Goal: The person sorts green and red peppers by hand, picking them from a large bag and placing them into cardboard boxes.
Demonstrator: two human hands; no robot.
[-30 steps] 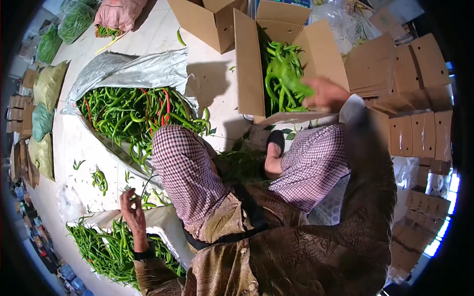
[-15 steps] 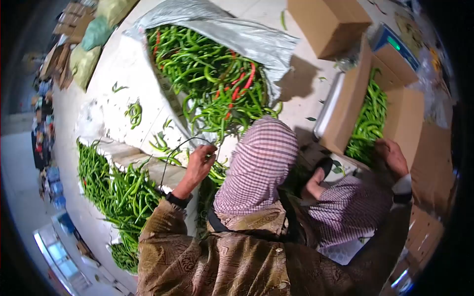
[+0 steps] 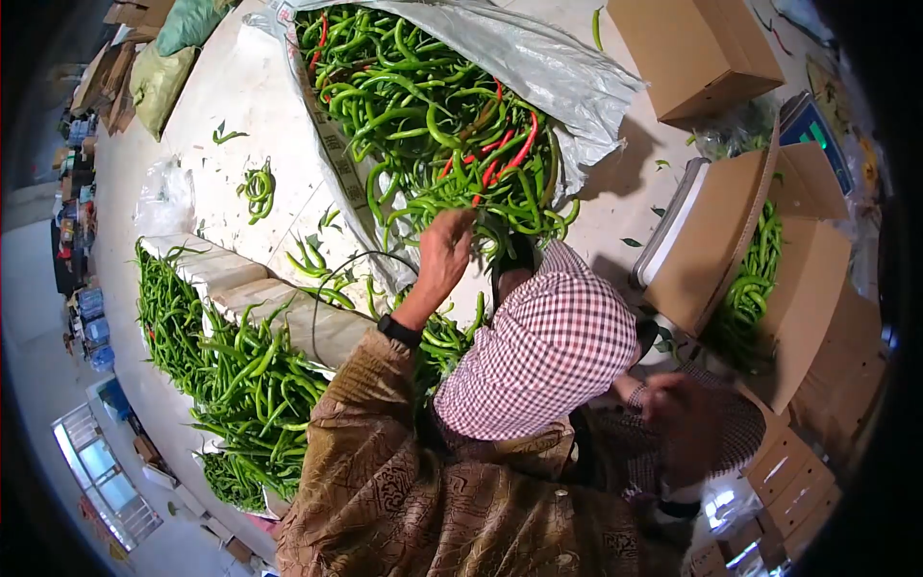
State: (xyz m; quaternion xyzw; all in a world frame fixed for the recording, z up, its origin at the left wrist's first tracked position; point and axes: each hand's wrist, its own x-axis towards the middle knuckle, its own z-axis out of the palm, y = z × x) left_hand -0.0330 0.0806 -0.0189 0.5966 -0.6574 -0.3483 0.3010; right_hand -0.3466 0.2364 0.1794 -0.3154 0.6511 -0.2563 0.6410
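My left hand, with a black band at the wrist, is at the near edge of the green and red peppers in the open grey sack. Its fingers look curled, and what they may hold is hidden. My right hand is dark and smeared by motion above the checked cloth over my right leg, left of the cardboard box with green peppers. Another checked cloth part covers my left knee, just below the sack.
More green peppers lie in long bundles at the left, beside pale wrapping. A dark cord loops near my left wrist. A closed carton and a blue scale stand at the upper right. Loose peppers lie on the floor.
My left hand has moved up and right to the sack's peppers. My right hand has left the box and moved down and left. The view has also shifted.
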